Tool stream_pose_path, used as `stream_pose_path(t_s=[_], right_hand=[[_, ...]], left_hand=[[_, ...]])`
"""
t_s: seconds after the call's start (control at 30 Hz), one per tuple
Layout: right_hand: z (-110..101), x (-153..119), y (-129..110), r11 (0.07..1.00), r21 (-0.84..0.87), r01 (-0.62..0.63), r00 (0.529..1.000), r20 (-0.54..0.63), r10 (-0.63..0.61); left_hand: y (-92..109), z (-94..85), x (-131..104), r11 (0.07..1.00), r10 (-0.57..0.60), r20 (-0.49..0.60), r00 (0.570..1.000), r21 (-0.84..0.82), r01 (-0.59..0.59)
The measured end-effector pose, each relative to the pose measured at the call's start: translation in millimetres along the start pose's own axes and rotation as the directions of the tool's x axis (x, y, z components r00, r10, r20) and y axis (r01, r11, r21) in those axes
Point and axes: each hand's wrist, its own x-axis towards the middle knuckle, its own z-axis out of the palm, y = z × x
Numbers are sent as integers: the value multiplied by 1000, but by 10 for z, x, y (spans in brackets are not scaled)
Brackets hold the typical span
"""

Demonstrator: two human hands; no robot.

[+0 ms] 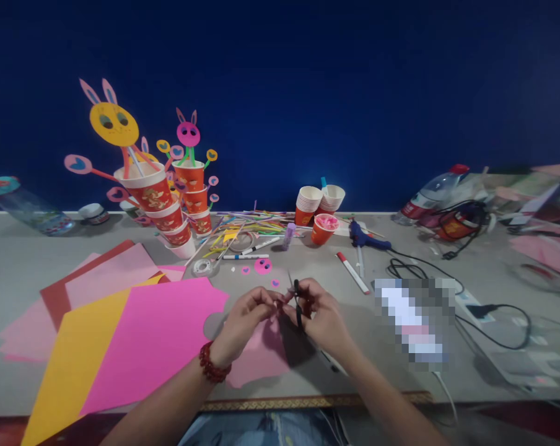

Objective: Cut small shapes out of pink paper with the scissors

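Observation:
At the front middle of the table, my left hand (pixel 243 322) pinches a small piece of pink paper (pixel 275 308); the fingers hide most of it. My right hand (pixel 325 319) is closed on black-handled scissors (pixel 299 314), their blades close to the left fingertips. Below the hands lies a light pink paper sheet (pixel 259 359) with a cut, uneven edge. Just beyond them are a small magenta round face (pixel 262 266) with two eyes and a tiny pink oval with a blue heart (pixel 275 283). To the left rests a large magenta sheet (pixel 154 337).
Stacked red cups (pixel 152 197) with paper bunny heads stand at the back left. Coloured sticks (pixel 252 224), a purple glue stick (pixel 288 236) and a cup of pink pieces (pixel 325 229) sit behind. A blue glue gun (pixel 367 237) and its cable lie right, near a red-and-white marker (pixel 353 273).

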Motion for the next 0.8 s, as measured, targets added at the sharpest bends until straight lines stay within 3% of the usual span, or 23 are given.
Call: stream_pose_path(t_s=[0.13, 0.23, 0.3, 0.4, 0.47, 0.6, 0.8], right_hand=[[35, 40, 9, 998, -49, 34, 999, 14, -33], [-193, 277, -12, 999, -34, -10, 1000, 5, 10], [-481, 605, -10, 1000, -1, 0, 986, -164, 0], [-965, 1223, 53, 1000, -23, 11, 907, -421, -20], [-1203, 1571, 126, 979, -183, -95, 854, -520, -14], [-1356, 1870, 281, 956, -266, -125, 867, -497, -25], [-1401, 1835, 420, 930, -337, -146, 889, -457, -26]], left_hand=[[13, 26, -11, 1000, 8, 4, 1000, 20, -8], [32, 40, -29, 1000, 17, 20, 1000, 18, -17], [45, 46, -42, 999, -8, 15, 1000, 36, 8], [58, 48, -55, 998, -21, 29, 999, 67, 19], [62, 42, -53, 996, 0, 36, 999, 93, -4], [66, 20, -29, 991, 17, 9, 1000, 135, -18], [24, 2, -20, 988, 30, 15, 999, 153, -32]])
